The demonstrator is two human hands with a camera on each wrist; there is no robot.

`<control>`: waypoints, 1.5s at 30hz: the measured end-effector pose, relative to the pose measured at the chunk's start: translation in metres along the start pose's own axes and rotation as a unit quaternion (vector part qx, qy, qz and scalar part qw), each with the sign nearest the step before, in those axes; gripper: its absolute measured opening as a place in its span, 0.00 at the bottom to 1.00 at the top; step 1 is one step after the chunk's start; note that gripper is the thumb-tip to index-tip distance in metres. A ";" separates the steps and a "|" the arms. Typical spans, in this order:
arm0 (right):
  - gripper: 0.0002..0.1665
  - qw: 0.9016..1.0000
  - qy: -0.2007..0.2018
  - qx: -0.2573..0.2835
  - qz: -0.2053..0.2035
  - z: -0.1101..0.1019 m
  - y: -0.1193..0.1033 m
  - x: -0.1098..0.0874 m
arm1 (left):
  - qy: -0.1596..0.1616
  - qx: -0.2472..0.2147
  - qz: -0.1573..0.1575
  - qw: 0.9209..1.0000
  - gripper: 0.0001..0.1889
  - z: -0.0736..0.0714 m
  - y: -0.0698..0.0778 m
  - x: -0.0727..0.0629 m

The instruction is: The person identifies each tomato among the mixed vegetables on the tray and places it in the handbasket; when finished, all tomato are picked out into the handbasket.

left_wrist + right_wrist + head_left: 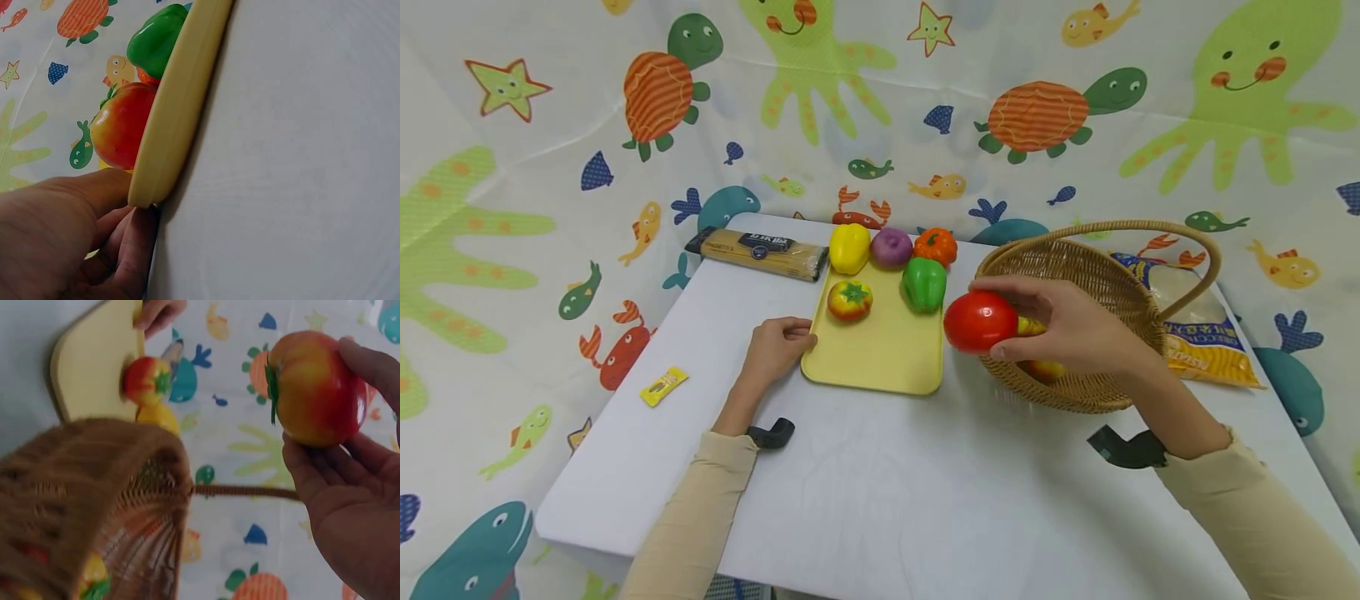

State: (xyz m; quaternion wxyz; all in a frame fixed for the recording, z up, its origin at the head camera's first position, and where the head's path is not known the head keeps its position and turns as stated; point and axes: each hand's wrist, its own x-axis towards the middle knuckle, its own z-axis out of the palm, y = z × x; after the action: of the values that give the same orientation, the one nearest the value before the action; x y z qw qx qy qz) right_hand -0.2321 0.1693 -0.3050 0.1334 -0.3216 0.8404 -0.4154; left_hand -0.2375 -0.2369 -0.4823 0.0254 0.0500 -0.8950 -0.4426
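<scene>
My right hand (1071, 325) grips a shiny red and yellow toy tomato (977, 322) between thumb and fingers, in the air at the left side of the wicker basket (1086, 267). In the right wrist view the tomato's green leaves (271, 390) face away from the palm. With thumb and fingers my left hand (775, 348) pinches the left edge of the pale yellow tray (872, 358). Another toy tomato (850, 300) lies on the tray, with a green pepper (924, 285), a yellow pepper (849, 248), a purple onion (891, 247) and an orange pumpkin-like piece (936, 247) around its far part.
More red and yellow toy pieces (1043, 369) sit inside the basket, whose handle arches high. A spaghetti pack (763, 252) lies behind the tray at left, and a pasta bag (1195, 325) right of the basket. Nearer the left table edge is a small yellow packet (663, 386).
</scene>
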 end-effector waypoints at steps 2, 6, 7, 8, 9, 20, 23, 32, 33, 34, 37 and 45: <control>0.39 1.000 -0.005 -0.010 0.001 -0.008 0.004 -0.003 | 0.000 0.000 0.000 1.000 0.18 0.000 0.000 0.000; 0.38 1.000 -0.003 -0.026 0.004 -0.025 0.014 -0.008 | -0.001 0.002 0.000 1.000 0.18 0.000 0.001 0.000; 0.38 0.999 0.002 -0.033 0.007 -0.029 0.017 -0.008 | -0.001 0.003 0.000 1.000 0.18 0.000 0.001 0.000; 0.38 0.999 0.005 -0.035 0.009 -0.034 0.020 -0.008 | 0.000 0.003 -0.001 1.000 0.18 0.000 0.001 0.000; 0.39 0.999 0.009 -0.040 0.012 -0.038 0.024 -0.009 | 0.001 0.003 -0.002 1.000 0.18 0.001 0.001 0.000; 0.42 0.991 0.048 -0.077 0.100 -0.081 0.050 -0.001 | -0.001 0.002 -0.008 1.000 0.18 0.000 0.001 -0.001; 0.42 0.988 0.052 -0.059 0.134 -0.089 0.057 0.003 | -0.002 0.000 -0.005 1.000 0.19 0.000 0.001 -0.001; 0.39 0.987 0.053 -0.077 0.132 -0.101 0.088 0.017 | -0.003 0.003 -0.006 1.000 0.19 -0.001 -0.001 -0.001; 0.39 0.987 0.053 -0.075 0.129 -0.102 0.092 0.019 | -0.004 0.003 -0.006 1.000 0.19 -0.001 -0.001 -0.001; 0.40 0.988 0.054 -0.073 0.127 -0.101 0.096 0.021 | -0.005 0.003 -0.005 1.000 0.19 -0.001 -0.001 -0.001; 0.42 0.987 0.052 -0.066 0.137 -0.101 0.104 0.026 | -0.003 0.002 -0.006 1.000 0.19 -0.001 -0.002 -0.001; 0.46 0.986 0.019 -0.052 0.156 -0.101 0.123 0.033 | -0.002 0.004 0.000 1.000 0.19 0.000 -0.001 -0.001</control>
State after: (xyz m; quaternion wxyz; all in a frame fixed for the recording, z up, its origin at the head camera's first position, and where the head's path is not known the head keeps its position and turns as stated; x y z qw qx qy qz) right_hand -0.3598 0.2648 -0.3371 0.1632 -0.1854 0.9030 -0.3517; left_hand -0.2363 -0.2377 -0.4834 0.0240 0.0491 -0.8967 -0.4392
